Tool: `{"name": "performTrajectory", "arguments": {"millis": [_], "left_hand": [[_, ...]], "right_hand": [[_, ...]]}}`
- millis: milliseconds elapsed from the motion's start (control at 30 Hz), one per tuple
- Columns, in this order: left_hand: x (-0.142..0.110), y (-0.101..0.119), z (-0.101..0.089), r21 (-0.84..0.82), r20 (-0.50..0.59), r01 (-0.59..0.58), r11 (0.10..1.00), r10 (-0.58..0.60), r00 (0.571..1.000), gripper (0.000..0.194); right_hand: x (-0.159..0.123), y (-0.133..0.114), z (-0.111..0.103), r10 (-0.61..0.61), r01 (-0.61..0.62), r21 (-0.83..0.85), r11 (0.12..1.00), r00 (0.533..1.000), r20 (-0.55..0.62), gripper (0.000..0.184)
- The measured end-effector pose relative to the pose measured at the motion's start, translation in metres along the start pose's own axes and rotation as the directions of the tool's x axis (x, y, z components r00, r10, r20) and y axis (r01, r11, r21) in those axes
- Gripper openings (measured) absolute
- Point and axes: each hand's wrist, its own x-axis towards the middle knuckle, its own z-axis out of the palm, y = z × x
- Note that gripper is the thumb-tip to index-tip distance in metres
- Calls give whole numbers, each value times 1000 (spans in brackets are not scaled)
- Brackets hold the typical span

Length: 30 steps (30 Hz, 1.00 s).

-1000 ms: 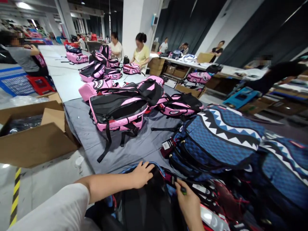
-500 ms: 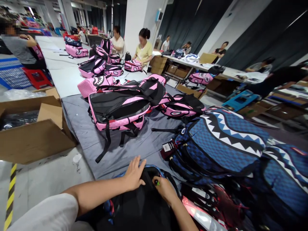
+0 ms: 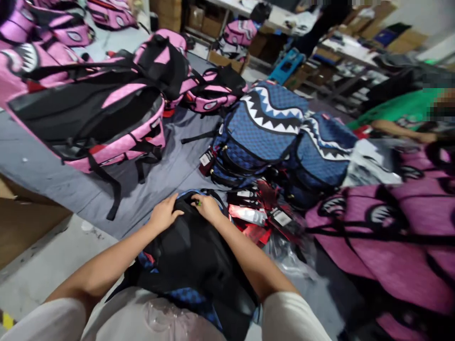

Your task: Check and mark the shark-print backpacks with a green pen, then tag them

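Note:
A black backpack [image 3: 192, 241] with blue checked parts lies against my body, at the table's near edge. My left hand [image 3: 164, 217] rests on its upper left edge, thumb held apart from the fingers. At the bag's top, my right hand [image 3: 208, 208] is closed around a small dark object with a green part [image 3: 197, 202]; its kind is too small to tell. To the right of that hand are hang tags [image 3: 245, 194] and red and clear packets [image 3: 249, 215]. Beyond stand two blue checked backpacks [image 3: 263, 123] with a white zigzag tooth pattern.
Pink and black backpacks [image 3: 88, 109] lie on the grey cloth [image 3: 185, 161] ahead and left. More pink bags [image 3: 384, 227] are piled at right. A cardboard box [image 3: 31, 232] stands left of the table. A person in green [image 3: 394, 109] is at the far right.
My view has swung right and down, bringing the pink pile and the person in green into sight. Both hands stay at the top of the black backpack; the left hand's fingers are less spread.

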Motion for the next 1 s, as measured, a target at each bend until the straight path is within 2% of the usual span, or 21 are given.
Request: {"name": "performTrajectory", "arguments": {"millis": [167,333,467,600,667,767,833,900,1000], "left_hand": [[1,-7,3,37,-40,-25,999,27,999,69],[2,-10,4,86,-95,-60,995,68,993,66],[3,-12,7,63,-99,-71,996,77,992,66],[5,-6,3,-32,-74,32,999,-35,997,69],[9,-4,-3,-139,-2,123,983,-124,992,74],[16,-7,-15,-324,201,236,916,-177,963,77],[20,-8,-23,-399,325,259,880,-129,937,68],[21,-2,-31,-433,396,240,869,-56,916,59],[17,30,-44,-450,393,136,883,60,918,56]], "right_hand": [[20,-9,8,-102,101,100,990,995,6,28],[23,-15,3,-130,130,4,992,991,39,26],[7,-11,-7,-100,108,-116,987,992,79,26],[-22,14,-9,41,-12,-208,978,990,135,24],[-34,27,-7,124,-91,-224,970,982,140,25],[-49,40,-3,219,-199,-182,963,971,97,29],[-62,44,1,276,-271,-102,957,960,46,32],[-83,45,7,342,-343,25,939,939,27,28],[-136,48,19,424,-438,258,861,899,112,15]]}}
